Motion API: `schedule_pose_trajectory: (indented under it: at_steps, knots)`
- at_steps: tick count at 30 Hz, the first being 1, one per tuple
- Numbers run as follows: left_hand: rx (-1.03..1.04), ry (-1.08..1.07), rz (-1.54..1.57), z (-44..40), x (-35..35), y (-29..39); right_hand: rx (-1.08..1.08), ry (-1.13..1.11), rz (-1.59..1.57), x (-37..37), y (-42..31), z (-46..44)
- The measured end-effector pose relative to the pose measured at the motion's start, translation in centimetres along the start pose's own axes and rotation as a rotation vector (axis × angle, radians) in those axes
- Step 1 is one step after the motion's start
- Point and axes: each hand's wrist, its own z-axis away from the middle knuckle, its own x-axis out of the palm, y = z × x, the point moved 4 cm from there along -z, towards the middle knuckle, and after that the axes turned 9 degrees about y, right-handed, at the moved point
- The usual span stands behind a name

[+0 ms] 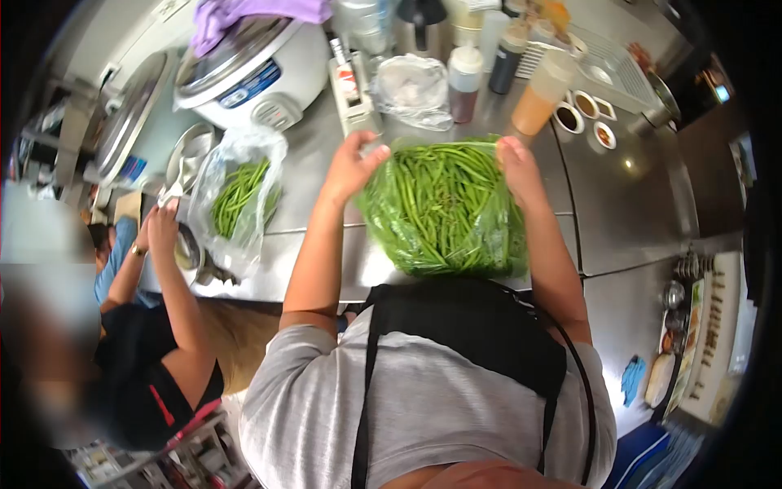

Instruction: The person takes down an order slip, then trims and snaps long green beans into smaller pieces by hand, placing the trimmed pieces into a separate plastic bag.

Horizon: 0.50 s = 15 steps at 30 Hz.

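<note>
A steel counter (303,167) carries bottles (544,94) and bagged green beans (444,204)

No legible text; blue label (249,84) on white cooker (305,61) too blurred.

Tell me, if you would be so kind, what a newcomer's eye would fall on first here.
Probably the large plastic bag of green beans on the steel counter, with the left hand and right hand at its far corners. Next might come the purple cloth draped over the white countertop cooker at the upper left, then the smaller bag of green beans left of the wearer's arms.
</note>
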Motion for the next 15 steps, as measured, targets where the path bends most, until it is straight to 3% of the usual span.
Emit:
schedule_pose_trajectory:
  at_steps: [1, 4, 7, 10, 13, 15]
  knots:
    - [0.090, 0.130, -0.256, 0.1, -2.6, -0.9, -0.020, -0.008, 0.024, -0.2, 0.2, 0.2]
    - [-0.058, 0.464, -1.100, 1.9, -9.6, -1.0, -0.071, -0.016, 0.075, -0.4, 1.0, -0.2]
    - [-0.364, 0.454, -1.373, 4.5, -13.4, -3.3, -0.054, -0.021, 0.107, -0.3, 2.0, -0.5]
    - [-0.575, 0.296, -0.925, 5.2, -14.9, -11.5, -0.035, -0.030, 0.131, -0.2, 1.9, -0.4]
    - [-0.389, 0.169, -0.893, 4.6, -12.9, -12.4, -0.060, -0.023, 0.162, -0.3, 1.6, -0.2]
    - [-0.365, 0.220, -0.729, 4.0, -11.3, -9.8, -0.063, -0.041, 0.197, -0.4, 1.4, -0.1]
